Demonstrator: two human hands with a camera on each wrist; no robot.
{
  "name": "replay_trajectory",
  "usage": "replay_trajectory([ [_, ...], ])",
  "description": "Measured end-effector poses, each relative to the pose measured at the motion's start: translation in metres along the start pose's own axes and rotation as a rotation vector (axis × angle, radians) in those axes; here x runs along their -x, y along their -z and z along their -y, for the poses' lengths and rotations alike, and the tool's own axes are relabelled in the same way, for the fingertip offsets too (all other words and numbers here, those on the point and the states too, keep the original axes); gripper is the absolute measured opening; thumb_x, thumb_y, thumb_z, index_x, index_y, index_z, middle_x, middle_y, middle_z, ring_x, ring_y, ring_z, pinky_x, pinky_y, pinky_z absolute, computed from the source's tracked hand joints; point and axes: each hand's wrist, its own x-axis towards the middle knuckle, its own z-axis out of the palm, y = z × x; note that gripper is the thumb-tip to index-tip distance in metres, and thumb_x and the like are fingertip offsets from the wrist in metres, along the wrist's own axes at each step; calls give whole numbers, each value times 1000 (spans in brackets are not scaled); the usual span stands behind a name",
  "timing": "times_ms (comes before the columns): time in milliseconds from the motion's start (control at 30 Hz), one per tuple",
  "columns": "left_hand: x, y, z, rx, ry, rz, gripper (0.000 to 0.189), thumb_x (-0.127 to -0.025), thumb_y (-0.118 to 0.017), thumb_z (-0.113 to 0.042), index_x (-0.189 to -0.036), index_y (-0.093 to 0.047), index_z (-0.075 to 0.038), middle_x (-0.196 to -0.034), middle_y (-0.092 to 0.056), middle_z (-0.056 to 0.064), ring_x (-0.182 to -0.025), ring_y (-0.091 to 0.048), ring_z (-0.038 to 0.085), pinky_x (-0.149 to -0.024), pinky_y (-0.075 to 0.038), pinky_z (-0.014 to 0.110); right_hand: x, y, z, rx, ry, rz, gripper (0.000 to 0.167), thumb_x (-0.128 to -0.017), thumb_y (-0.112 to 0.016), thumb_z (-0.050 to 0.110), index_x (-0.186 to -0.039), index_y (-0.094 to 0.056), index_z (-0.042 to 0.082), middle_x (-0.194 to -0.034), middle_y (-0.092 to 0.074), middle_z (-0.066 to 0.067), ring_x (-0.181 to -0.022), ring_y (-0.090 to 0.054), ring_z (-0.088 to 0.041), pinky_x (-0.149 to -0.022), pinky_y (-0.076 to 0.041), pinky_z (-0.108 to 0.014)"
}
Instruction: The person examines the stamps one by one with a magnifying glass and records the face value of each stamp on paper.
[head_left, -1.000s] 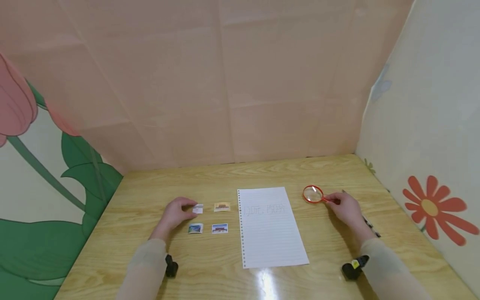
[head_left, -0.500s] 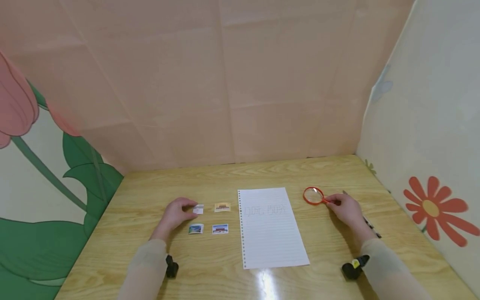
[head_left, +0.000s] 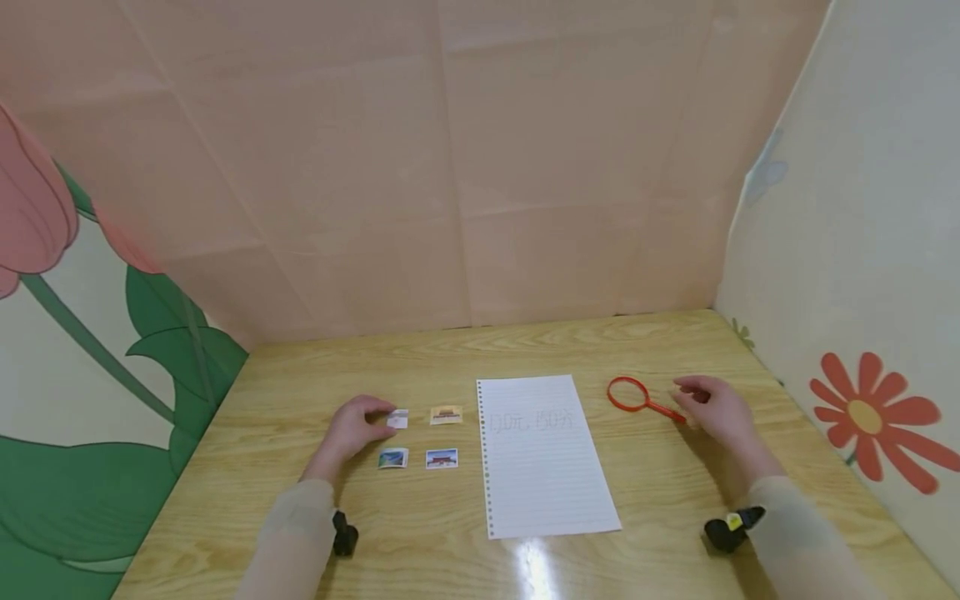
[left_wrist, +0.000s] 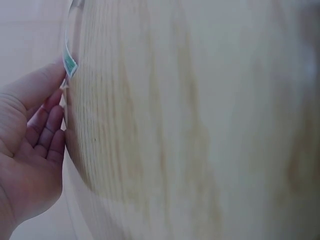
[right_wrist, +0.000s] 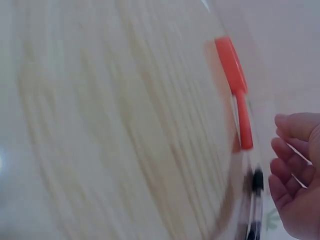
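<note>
My left hand (head_left: 351,429) pinches a small pale stamp (head_left: 399,418) between thumb and index finger, low over the table. Below it lies a blue-green stamp (head_left: 393,458); beside that is a stamp with a red building (head_left: 442,458), and a yellow stamp (head_left: 446,415) sits above. A red magnifying glass (head_left: 663,410) lies on the table right of the paper. Just right of its handle (right_wrist: 244,120), my right hand (head_left: 716,410) hovers with loosely curled fingers, holding nothing. In the left wrist view my fingers partly hide the held stamp.
A lined sheet of paper (head_left: 551,492) with handwriting lies in the middle of the wooden table (head_left: 420,550). A pen with a black part (right_wrist: 257,180) lies near my right hand; the hand and arm hide it in the head view. Painted walls border the table.
My right hand has let go of the magnifying glass handle and moved right. The magnifying glass now rests on the table. My left hand stays at the pale stamp.
</note>
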Motion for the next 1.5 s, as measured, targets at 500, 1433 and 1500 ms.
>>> replay_trajectory([
  [500,1,0,-1,-4,-1,-6,33,-80,-83,-10,-111,-74,-6,-115,-66,10,-114,-57,32,-105,-40,51,9,21,-37,129,50,72,54,-88,-75,16,-128,-56,-14,-120,-57,-38,-103,-55,-53,-83,-44,-65],
  [1433,0,-1,1,-1,-17,-11,34,-80,-83,-10,-112,-74,-6,-117,-66,12,-116,-56,34,-106,-39,53,12,19,-37,149,-45,32,31,-91,-69,8,-117,-67,-9,-110,-63,-33,-97,-57,-48,-79,-44,-61],
  [1500,0,-1,1,-3,-24,-12,33,-80,-83,-11,-111,-74,-6,-117,-66,12,-115,-57,34,-106,-39,53,13,18,-39,137,-60,31,31,-92,-68,8,-117,-66,-10,-111,-62,-34,-97,-57,-49,-78,-45,-61],
])
